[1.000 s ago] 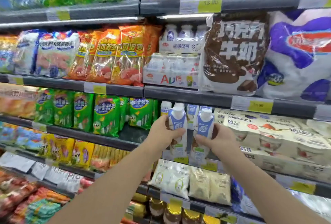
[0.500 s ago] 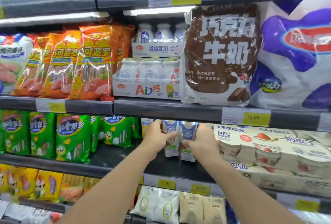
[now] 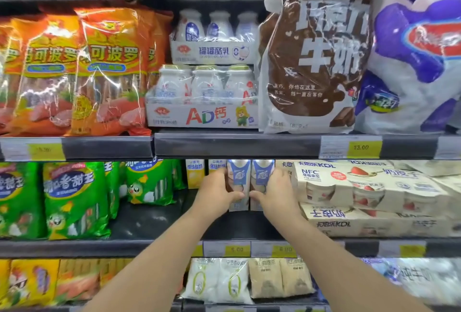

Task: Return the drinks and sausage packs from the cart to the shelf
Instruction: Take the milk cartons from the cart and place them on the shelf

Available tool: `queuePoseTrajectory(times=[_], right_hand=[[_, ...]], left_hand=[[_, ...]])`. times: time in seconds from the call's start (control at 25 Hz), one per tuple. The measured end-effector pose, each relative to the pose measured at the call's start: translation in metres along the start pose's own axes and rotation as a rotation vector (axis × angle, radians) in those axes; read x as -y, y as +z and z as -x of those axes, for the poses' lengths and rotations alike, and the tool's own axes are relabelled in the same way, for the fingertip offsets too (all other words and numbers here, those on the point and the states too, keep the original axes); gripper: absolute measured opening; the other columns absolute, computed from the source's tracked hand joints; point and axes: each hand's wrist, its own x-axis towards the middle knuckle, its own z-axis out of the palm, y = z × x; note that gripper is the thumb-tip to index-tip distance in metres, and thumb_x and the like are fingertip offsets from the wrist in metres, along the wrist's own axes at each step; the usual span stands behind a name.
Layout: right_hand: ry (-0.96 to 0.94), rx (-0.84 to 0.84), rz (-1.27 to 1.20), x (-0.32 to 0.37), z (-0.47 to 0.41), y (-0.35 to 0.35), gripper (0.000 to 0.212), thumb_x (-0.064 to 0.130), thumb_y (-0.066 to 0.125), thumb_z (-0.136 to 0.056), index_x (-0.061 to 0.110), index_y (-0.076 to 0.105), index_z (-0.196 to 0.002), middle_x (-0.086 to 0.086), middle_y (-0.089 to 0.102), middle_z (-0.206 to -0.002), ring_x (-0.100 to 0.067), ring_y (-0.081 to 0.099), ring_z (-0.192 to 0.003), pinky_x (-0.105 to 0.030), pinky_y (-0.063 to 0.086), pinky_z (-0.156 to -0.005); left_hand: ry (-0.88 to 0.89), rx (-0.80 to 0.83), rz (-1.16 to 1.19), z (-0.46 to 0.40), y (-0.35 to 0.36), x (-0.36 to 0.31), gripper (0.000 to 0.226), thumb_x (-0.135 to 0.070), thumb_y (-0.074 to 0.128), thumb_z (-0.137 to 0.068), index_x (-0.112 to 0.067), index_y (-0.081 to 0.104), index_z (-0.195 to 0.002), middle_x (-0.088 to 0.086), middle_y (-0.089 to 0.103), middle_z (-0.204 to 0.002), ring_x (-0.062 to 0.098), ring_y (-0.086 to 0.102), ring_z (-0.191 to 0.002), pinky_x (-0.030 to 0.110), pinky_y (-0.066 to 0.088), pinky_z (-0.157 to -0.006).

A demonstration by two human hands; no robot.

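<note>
Two white and blue drink cartons stand side by side, upright, on the dark middle shelf [image 3: 154,224]. My left hand [image 3: 214,193] is wrapped around the left drink carton [image 3: 238,177]. My right hand [image 3: 277,194] grips the right drink carton [image 3: 262,174]. Both cartons' bases rest on the shelf, and their tops are hidden under the shelf edge above. Orange sausage packs [image 3: 109,74] hang on the upper shelf at left, green sausage packs [image 3: 74,199] stand at left on the middle shelf. The cart is out of view.
Yellow drink cartons [image 3: 195,174] stand behind the two cartons. Beige yogurt multipacks [image 3: 361,194] are stacked close on the right. Bottle multipacks [image 3: 207,97], a brown milk bag [image 3: 314,62] and a purple-white bag [image 3: 419,62] fill the shelf above. Price strips [image 3: 361,147] edge each shelf.
Both hands pushed the two cartons forward from in front of the shelf into the middle shelf and set them down. The camera moved closer and to the right.
</note>
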Motion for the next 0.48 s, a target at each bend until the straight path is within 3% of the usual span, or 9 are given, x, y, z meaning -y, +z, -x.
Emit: queuePoseTrajectory(times=[0.12,0.2,0.36,0.48], right_hand=[[0.037,-0.025,-0.009,0.0025,0.0009,0.0005,0.044,0.011,0.069,-0.089,0.009,0.041,-0.123,-0.003,0.052,-0.113,-0.005,0.044,-0.070,-0.021,0.037,-0.069],[0.042,-0.043,0.011,0.0029,0.0001,0.0008,0.037,0.011,0.062,-0.093,0.009,0.040,-0.123,-0.005,0.054,-0.112,-0.007,0.047,-0.065,-0.019,0.036,-0.061],[0.063,-0.034,0.112,0.0107,0.0006,-0.0042,0.056,0.024,0.077,-0.083,0.008,0.040,-0.122,-0.011,0.055,-0.118,-0.025,0.061,-0.097,-0.030,0.044,-0.072],[0.049,-0.035,0.141,0.0109,-0.0026,-0.0062,0.057,0.026,0.079,-0.081,0.007,0.041,-0.120,-0.012,0.057,-0.116,-0.028,0.063,-0.100,-0.031,0.046,-0.071]], left_hand=[[-0.002,-0.017,-0.037,-0.0036,-0.0003,-0.0007,0.045,-0.022,0.083,-0.076,-0.021,0.060,-0.114,-0.005,0.070,-0.109,0.014,0.066,-0.100,0.038,0.056,-0.091],[-0.014,-0.023,-0.039,-0.0063,-0.0002,-0.0007,0.046,-0.022,0.084,-0.075,-0.020,0.060,-0.114,-0.004,0.069,-0.110,0.015,0.066,-0.102,0.040,0.056,-0.092],[-0.017,-0.023,-0.025,-0.0096,-0.0016,0.0038,0.047,-0.020,0.083,-0.076,-0.018,0.061,-0.116,-0.003,0.070,-0.112,0.016,0.065,-0.102,0.039,0.055,-0.092],[-0.011,-0.013,-0.021,-0.0101,-0.0026,0.0039,0.046,-0.019,0.082,-0.078,-0.018,0.059,-0.118,-0.003,0.069,-0.112,0.015,0.064,-0.101,0.035,0.054,-0.091]])
